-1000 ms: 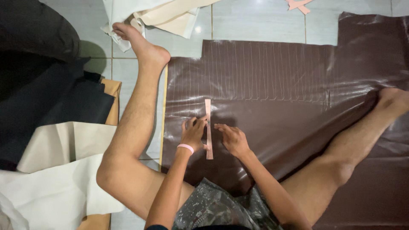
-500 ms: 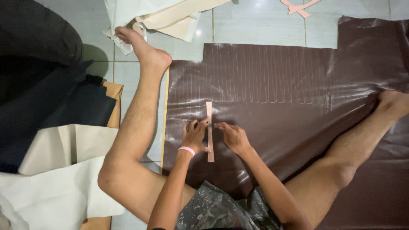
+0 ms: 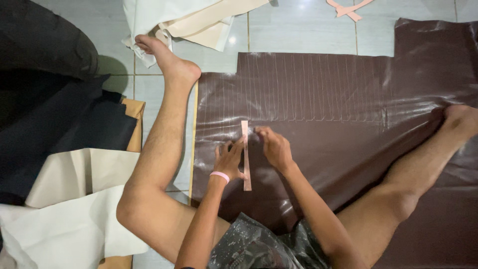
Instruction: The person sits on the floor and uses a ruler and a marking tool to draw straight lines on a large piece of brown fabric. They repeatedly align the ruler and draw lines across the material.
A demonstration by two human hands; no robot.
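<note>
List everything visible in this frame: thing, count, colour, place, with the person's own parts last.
brown sheet: one, glossy dark brown with thin ruled lines, spread on the floor, centre to right
pink strip: one, pale pink, upright on the brown sheet between the hands
pink scraps: pale pink, top edge
cream sheets: cream and white, top centre
black sheets: black, left
off-white sheets: lower left
tiled floor: light grey
wristband: one, pink, left wrist
left hand: on the strip's left edge
right hand: fingers at the strip's upper part
</note>
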